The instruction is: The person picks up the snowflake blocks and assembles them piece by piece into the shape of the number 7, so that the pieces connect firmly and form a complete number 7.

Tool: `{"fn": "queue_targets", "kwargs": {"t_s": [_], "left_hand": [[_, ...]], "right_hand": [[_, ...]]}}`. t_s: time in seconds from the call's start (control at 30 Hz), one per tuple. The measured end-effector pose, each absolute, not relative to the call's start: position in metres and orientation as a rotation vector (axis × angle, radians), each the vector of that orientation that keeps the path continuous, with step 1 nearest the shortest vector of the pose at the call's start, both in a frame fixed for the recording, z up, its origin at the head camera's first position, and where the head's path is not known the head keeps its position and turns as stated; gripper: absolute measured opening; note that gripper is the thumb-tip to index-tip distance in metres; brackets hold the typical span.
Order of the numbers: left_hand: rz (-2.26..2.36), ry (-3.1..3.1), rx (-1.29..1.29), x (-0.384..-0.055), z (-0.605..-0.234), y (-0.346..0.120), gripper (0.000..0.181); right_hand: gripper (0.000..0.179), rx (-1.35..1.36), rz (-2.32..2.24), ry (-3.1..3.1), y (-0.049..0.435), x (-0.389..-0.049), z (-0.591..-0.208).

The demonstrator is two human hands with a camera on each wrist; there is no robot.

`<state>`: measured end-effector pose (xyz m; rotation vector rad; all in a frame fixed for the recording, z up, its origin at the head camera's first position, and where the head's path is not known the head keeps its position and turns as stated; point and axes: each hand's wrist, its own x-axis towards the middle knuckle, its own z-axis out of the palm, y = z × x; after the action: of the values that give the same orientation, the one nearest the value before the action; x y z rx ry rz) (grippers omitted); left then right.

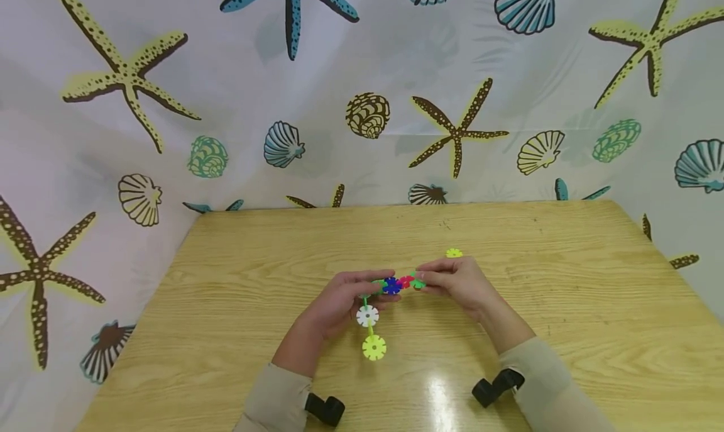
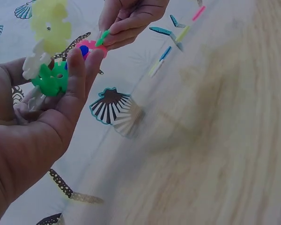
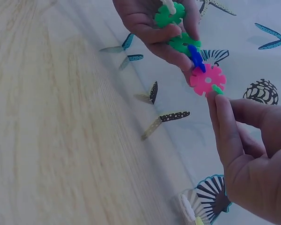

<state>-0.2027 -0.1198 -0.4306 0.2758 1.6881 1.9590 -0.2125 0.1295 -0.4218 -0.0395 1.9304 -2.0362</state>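
A chain of slotted plastic snowflake discs stretches between both hands, raised above the table. My left hand (image 1: 334, 303) holds it by the green discs (image 3: 167, 18), thumb and fingers on either side. From there a white disc (image 1: 362, 312) and a yellow disc (image 1: 370, 354) hang down. A dark blue disc (image 3: 195, 57) joins the green part to a pink disc (image 3: 201, 83). At the pink disc's edge, my right hand (image 1: 464, 284) pinches a small green disc (image 3: 218, 89) between thumb and fingers; most of that disc is hidden in the right wrist view.
Another yellow disc (image 1: 454, 253) lies on the wooden table (image 1: 254, 249) behind my right hand. In the left wrist view, pink (image 2: 199, 13), blue (image 2: 165, 52) and white (image 2: 156, 68) pieces lie there too. A curtain (image 1: 317, 99) with shells and starfish borders the table's back and sides.
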Motion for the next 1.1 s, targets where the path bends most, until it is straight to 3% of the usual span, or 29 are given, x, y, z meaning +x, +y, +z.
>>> {"fn": "queue_targets", "kwargs": {"t_s": [0.67,1.1], "left_hand": [[1.862,1.314,0.552,-0.199,-0.428,-0.136,0.05],[1.973,1.3,0.33,-0.198,-0.428,-0.126,0.051]], "right_hand": [[0.032,-0.184,-1.861,2.0,0.117,-0.2,-0.419],[0.028,-0.077,-1.958,1.947,0.108,-0.199,-0.418]]}}
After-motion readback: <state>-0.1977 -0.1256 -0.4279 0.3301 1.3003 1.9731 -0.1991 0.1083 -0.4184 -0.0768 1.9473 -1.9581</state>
